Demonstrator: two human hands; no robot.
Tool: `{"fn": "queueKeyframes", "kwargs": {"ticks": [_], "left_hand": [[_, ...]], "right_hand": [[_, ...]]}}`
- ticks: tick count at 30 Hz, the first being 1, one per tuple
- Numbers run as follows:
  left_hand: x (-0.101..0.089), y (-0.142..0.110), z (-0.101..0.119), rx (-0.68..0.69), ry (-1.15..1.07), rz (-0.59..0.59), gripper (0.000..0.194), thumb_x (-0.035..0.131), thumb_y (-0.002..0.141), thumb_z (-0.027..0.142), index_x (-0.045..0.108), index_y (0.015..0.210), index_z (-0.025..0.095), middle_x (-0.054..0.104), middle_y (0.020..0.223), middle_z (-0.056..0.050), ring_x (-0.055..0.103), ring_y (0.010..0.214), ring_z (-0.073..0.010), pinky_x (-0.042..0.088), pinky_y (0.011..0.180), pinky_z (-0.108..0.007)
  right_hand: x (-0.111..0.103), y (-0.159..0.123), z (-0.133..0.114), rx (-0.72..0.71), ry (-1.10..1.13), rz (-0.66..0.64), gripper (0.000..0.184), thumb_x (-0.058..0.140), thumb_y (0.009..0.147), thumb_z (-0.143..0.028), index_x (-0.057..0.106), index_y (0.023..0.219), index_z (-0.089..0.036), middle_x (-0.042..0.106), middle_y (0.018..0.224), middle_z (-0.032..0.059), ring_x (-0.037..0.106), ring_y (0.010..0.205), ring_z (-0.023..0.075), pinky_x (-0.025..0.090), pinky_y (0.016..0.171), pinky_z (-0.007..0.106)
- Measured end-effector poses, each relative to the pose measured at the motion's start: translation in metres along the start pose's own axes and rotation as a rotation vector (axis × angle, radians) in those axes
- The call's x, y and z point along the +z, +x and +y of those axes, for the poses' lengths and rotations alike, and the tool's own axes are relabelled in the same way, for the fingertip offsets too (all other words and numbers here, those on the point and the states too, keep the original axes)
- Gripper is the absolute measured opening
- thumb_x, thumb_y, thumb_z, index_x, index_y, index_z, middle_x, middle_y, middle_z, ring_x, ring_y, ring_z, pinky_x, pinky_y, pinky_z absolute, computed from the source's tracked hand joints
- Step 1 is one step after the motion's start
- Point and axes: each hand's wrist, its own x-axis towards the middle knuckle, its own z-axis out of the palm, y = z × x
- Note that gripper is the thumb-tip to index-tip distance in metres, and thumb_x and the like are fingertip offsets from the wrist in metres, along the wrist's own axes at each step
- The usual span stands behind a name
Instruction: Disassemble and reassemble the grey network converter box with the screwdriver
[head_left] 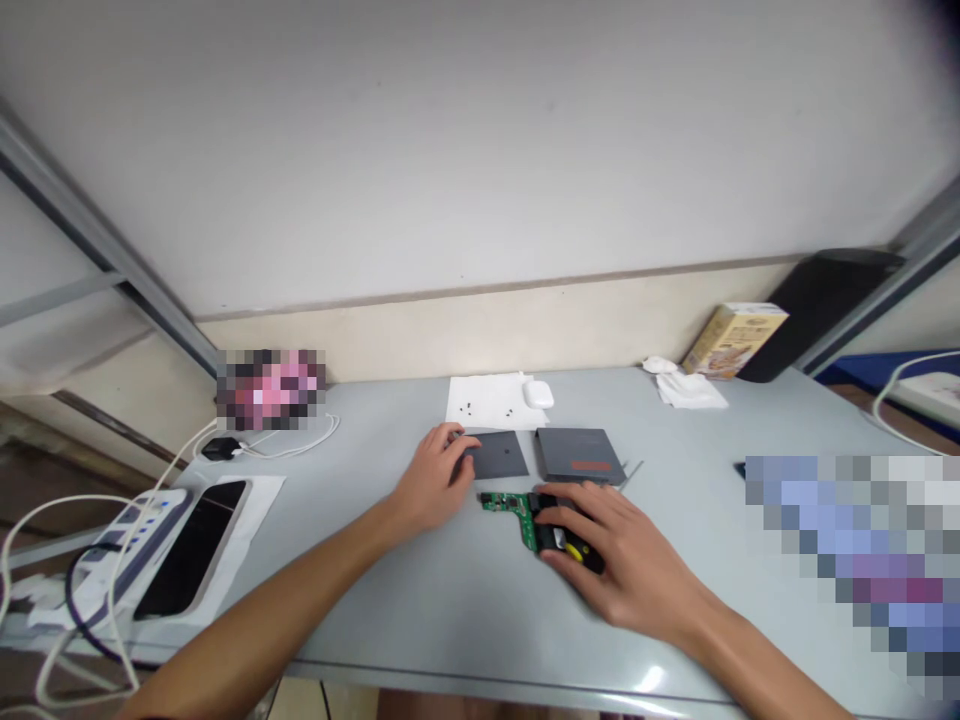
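My left hand rests on the grey table, its fingertips touching the left edge of a flat dark grey plate. My right hand lies over a black and yellow tool, fingers curled round it, beside a green circuit board. Behind the board sits a dark grey drive case with a red label.
A white sheet with small screws and a white earbud case lie at the back. Tissue, a yellow box and a black speaker stand far right. A phone and power strip sit left.
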Motion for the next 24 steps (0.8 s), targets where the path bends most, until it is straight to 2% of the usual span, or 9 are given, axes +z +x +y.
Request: {"fn": "queueKeyframes", "kwargs": {"ticks": [24], "left_hand": [[0.0, -0.0001, 0.001, 0.015, 0.021, 0.001, 0.027, 0.048, 0.101, 0.016, 0.067, 0.12, 0.022, 0.058, 0.13, -0.013, 0.06, 0.121, -0.0268, 0.053, 0.107, -0.049]], "right_hand": [[-0.0003, 0.002, -0.0011, 0.004, 0.008, 0.002, 0.021, 0.063, 0.097, -0.035, 0.073, 0.113, -0.026, 0.071, 0.131, 0.011, 0.07, 0.108, 0.0302, 0.057, 0.09, 0.05]]}}
